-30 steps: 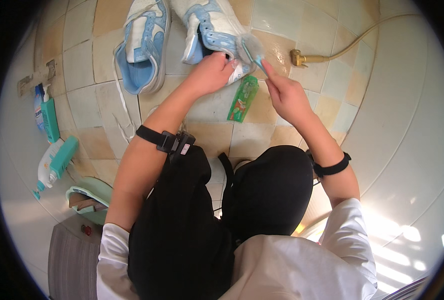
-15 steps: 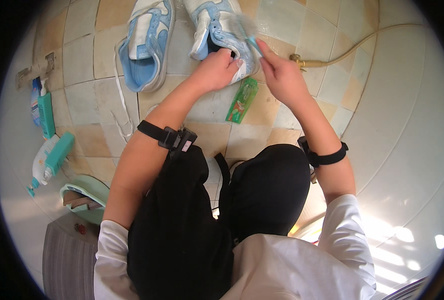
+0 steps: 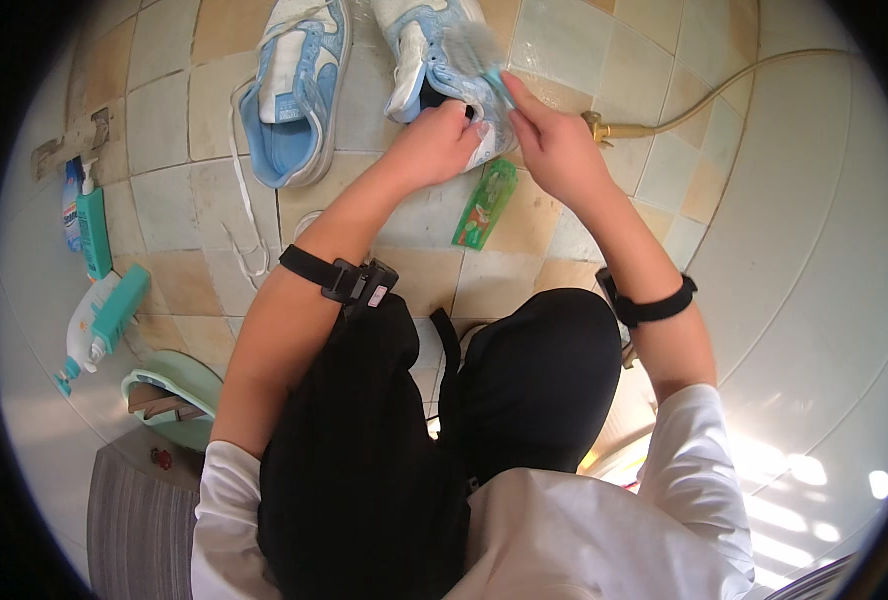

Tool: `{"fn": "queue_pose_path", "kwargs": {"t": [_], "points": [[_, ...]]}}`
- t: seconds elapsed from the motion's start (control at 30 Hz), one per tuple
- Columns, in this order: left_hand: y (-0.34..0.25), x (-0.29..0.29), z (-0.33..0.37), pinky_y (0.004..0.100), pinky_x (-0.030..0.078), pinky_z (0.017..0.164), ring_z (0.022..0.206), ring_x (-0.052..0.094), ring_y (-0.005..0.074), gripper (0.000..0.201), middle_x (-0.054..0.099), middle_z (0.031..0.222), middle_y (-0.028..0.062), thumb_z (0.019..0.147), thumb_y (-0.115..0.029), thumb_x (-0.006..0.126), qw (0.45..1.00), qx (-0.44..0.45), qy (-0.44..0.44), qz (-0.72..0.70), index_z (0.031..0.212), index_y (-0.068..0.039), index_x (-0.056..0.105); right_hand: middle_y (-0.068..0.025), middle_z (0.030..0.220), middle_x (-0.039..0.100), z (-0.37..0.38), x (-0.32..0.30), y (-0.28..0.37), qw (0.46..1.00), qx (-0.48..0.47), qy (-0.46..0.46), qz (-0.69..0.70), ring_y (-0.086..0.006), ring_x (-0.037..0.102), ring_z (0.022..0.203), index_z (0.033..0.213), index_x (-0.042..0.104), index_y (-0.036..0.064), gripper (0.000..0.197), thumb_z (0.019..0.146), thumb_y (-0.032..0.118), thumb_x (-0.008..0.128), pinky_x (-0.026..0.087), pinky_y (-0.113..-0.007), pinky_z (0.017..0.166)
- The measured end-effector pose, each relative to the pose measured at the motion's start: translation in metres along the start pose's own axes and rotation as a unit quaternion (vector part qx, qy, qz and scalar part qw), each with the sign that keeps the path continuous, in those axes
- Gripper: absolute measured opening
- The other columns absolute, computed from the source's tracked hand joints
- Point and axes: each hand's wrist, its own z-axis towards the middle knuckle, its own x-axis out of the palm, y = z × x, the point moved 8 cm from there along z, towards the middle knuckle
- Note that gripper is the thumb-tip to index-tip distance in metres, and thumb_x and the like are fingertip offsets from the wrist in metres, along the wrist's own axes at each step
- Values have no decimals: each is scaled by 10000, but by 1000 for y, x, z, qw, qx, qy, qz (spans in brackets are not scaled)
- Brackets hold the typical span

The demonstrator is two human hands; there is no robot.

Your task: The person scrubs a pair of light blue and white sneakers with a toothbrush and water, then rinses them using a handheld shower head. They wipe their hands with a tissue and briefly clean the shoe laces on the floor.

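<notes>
My left hand (image 3: 436, 146) is closed on the heel collar of a blue-and-white sneaker (image 3: 426, 40), its fingers partly inside the opening. In my right hand (image 3: 562, 152) is the light-blue handle of a scrubbing brush (image 3: 499, 84). The brush's head is smeared by motion over the shoe's right side. To the left stands the other sneaker (image 3: 289, 150) with its tongue pulled up, and a white lace (image 3: 245, 195) trails from it across the tiles. Just behind the held shoe's heel lies a green packet (image 3: 485, 205).
Several pump bottles, one of them teal (image 3: 92, 232), sit along the left wall. Below them is a pale green basin (image 3: 189, 375). A hose with a brass nozzle (image 3: 598, 127) runs along the right side. My knees are close below the shoes.
The brush and my right hand have shifted slightly left over the shoe. My left hand stays on the heel with almost no movement.
</notes>
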Motion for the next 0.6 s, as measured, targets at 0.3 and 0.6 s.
{"fn": "queue_pose_path", "kwargs": {"t": [0.3, 0.6], "points": [[5, 6, -6, 474, 497, 712, 831, 654, 434, 383, 676, 873, 267, 951, -289, 593, 998, -36, 35, 31, 908, 90, 565, -242, 781, 636, -19, 11, 0, 999, -3, -8, 49, -414, 632, 720, 1416, 501, 119, 478, 943, 135, 562, 507, -444, 677], [-8, -6, -6, 464, 507, 765, 861, 654, 443, 388, 688, 904, 253, 954, -298, 587, 999, 30, -44, -12, 997, 83, 530, -266, 871, 652, -17, 5, -39, 986, 162, 9, 38, -426, 646, 821, 1413, 511, 130, 465, 950, 162, 547, 514, -453, 756]]}}
